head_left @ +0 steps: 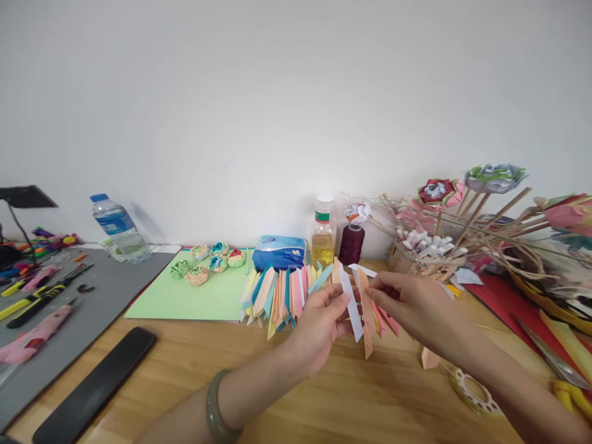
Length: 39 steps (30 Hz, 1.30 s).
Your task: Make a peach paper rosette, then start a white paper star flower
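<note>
Between the thumb and fingers of my left hand (326, 314) is a folded white paper strip (352, 305), held tilted above the wooden table. My right hand (404, 296) pinches a folded orange paper strip (366, 320) right beside the white one. Whether the two strips touch, I cannot tell. Behind and left of my left hand lies a row of folded paper strips (277, 296) in yellow, blue, orange and pink. Some pink strips (386, 320) show beneath my right hand. A small orange paper piece (430, 357) rests under my right wrist.
A blue tissue pack (280, 251), an oil bottle (323, 237) and a maroon thread spool (352, 243) stand at the wall. Paper rosettes lie on green paper (185, 302). Scissors (550, 357) and a ribbon spool (476, 391) are right, a black case (97, 385) left.
</note>
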Tool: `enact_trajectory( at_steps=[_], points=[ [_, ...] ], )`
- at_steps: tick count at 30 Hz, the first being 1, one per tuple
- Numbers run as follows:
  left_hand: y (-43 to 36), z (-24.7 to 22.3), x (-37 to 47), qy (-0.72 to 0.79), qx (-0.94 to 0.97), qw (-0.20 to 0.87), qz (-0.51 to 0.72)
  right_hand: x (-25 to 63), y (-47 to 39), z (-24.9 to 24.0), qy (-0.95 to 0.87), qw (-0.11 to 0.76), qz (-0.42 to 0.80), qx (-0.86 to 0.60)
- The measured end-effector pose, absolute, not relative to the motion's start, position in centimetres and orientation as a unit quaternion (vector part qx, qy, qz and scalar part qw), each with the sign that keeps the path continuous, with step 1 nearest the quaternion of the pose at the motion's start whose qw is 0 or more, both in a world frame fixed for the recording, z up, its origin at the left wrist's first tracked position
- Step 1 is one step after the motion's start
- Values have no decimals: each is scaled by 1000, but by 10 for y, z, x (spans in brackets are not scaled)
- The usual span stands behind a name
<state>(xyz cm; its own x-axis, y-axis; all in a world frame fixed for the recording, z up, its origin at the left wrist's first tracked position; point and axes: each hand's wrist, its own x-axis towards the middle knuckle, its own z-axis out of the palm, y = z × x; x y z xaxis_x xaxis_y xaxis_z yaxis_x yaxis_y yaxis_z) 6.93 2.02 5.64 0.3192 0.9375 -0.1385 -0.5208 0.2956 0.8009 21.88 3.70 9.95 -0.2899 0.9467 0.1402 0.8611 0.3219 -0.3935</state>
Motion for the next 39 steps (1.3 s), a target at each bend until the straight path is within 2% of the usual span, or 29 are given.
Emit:
enact_trajectory(
  at_steps=[4,7,11,14,18,23,27,39],
  points=[
    [24,60,64,354,319,717,510,238,46,99,-810,16,236,-537],
    [27,61,61,369,300,702,530,253,59,85,-809,-38,234,-538],
    [30,57,60,374,297,705,525,260,76,58,-785,-26,137,-603],
    [29,53,61,379,300,711,511,258,83,45,-776,-26,119,-618],
    [27,53,62,377,304,710,511,255,78,55,-777,9,117,-619],
    [25,52,66,363,306,706,525,231,51,88,-792,86,142,-588],
    [24,49,70,326,323,708,537,205,33,90,-808,159,139,-550],
    [18,49,71,305,314,731,524,202,33,83,-847,160,193,-469]
  ],
)
